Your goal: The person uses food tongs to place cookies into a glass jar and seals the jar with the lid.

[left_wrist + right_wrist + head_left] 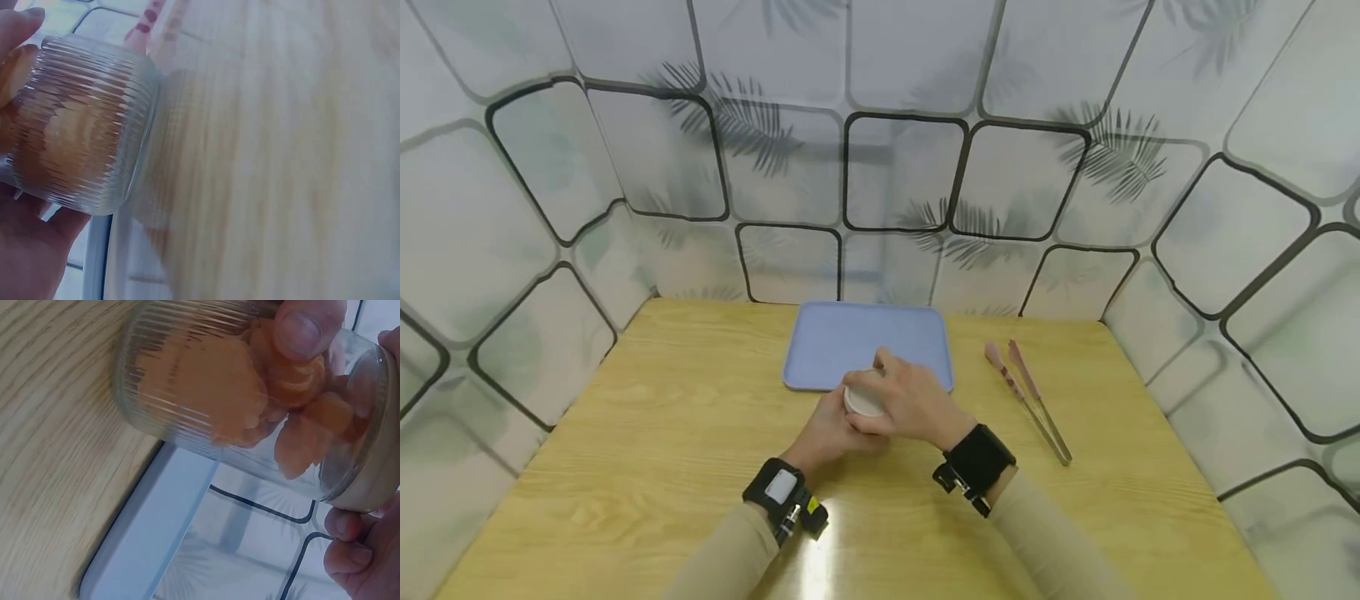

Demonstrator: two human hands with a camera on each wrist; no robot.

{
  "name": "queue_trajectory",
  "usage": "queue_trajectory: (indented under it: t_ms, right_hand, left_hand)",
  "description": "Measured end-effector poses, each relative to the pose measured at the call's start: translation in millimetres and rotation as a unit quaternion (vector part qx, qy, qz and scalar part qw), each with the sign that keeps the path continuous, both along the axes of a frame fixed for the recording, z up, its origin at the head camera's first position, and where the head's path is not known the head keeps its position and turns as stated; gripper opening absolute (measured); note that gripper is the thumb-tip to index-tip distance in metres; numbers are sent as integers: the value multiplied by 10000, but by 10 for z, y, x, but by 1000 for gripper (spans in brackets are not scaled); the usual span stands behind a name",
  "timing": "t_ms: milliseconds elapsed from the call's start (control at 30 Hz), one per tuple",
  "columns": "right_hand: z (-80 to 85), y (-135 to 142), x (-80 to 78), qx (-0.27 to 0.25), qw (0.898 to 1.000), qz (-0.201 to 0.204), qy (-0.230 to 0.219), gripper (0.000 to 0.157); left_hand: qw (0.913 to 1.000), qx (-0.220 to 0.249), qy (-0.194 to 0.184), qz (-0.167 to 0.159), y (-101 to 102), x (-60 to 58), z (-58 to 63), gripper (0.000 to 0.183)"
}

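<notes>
A ribbed glass jar (194, 394) with orange, wavy-edged pieces (206, 387) inside is held above the table near the tray's front edge. My left hand (831, 437) grips the jar around its body; a thumb overlaps the glass in the right wrist view. My right hand (917, 404) has its fingers curled round the pale lid (862, 402) at the jar's top. In the left wrist view the jar's ribbed base end (94, 125) shows close over the wood. The lid sits on the mouth of the jar.
A light blue tray (868, 321) lies behind the hands at the back of the wooden table (647, 450). Tongs with pink patterned ends (1033, 400) lie to the right. Patterned cloth walls (902, 175) stand around the back and sides.
</notes>
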State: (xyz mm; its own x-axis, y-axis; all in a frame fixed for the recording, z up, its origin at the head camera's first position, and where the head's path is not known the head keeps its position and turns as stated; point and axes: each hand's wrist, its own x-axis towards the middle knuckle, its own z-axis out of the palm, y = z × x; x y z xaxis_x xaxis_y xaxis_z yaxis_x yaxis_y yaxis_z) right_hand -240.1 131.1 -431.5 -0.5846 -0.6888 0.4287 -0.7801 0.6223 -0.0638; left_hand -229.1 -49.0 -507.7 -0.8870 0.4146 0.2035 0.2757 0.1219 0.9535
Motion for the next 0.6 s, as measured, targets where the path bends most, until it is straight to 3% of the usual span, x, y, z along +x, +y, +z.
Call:
queue_trajectory:
  t_ms: [267,467,600]
  right_hand:
    - [63,131,12,-34,10000,-43,-48,46]
    - [67,315,3,83,9994,-78,-320,50]
    - [101,393,2,111,9976,-48,-683,63]
  left_hand:
    - [9999,-108,79,43,142,4,118,90]
    - [9985,-25,-360,-403,280,-5,163,95]
    - [9930,-776,-541,-707,142,-29,245,105]
